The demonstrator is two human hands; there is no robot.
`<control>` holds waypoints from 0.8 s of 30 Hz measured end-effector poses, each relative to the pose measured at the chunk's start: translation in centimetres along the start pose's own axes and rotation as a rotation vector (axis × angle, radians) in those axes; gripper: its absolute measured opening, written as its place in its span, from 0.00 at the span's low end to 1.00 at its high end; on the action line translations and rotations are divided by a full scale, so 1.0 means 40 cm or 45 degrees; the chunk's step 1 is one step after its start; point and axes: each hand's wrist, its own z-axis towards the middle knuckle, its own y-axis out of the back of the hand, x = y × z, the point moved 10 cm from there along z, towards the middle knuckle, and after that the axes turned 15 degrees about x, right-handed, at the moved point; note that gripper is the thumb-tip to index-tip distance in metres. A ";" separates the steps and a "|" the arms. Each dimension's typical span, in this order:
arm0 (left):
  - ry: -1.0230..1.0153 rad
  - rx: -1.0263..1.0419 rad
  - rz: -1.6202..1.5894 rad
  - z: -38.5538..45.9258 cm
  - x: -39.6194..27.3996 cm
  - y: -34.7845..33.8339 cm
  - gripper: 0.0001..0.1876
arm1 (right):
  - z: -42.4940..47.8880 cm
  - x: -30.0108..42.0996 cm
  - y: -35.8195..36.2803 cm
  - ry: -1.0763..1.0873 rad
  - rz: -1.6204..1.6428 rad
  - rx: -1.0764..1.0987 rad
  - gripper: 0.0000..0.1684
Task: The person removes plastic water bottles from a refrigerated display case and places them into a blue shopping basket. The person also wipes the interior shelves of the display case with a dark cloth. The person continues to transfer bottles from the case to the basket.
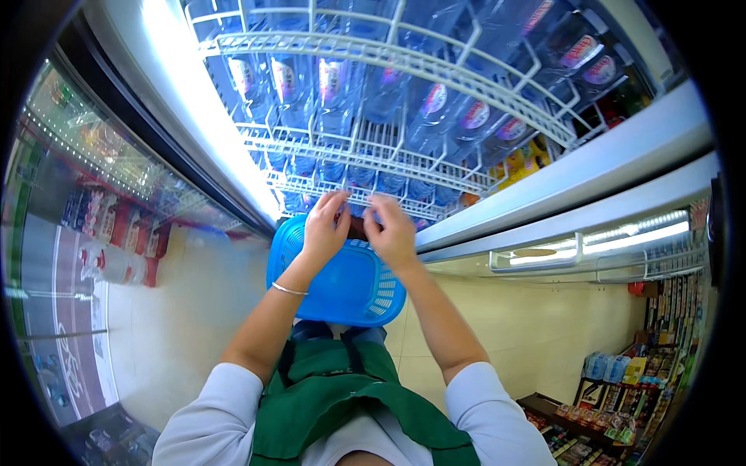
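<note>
My left hand is raised above the far end of a blue plastic basket, its fingers bent and the thumb apart from them. Opposite it, my right hand has a similar curl, with slightly blurred fingertips. I see nothing held in either hand. Between and below them shows a dark reddish-brown thing, mostly hidden and too unclear to name. Just beyond the fingertips is the lower white wire shelf of an upright drinks cooler. Rows of clear plastic water bottles fill the shelves above.
A bright light strip runs along the cooler's left side. The opened glass door extends on the right. Yellow packages sit at the shelf's right end. Large bottles stand on the left floor; stocked store shelves are at right.
</note>
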 end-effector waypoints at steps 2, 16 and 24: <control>-0.294 -0.084 0.051 0.107 -0.172 0.040 0.14 | 0.087 0.052 0.171 0.170 -0.155 -0.169 0.24; -0.019 0.343 -0.037 0.525 -0.270 -0.094 0.35 | 0.331 -0.038 0.410 -0.175 -0.369 -0.243 0.46; 0.068 0.291 0.010 0.360 -0.280 -0.048 0.36 | 0.261 0.005 0.349 -0.185 -0.241 -0.001 0.43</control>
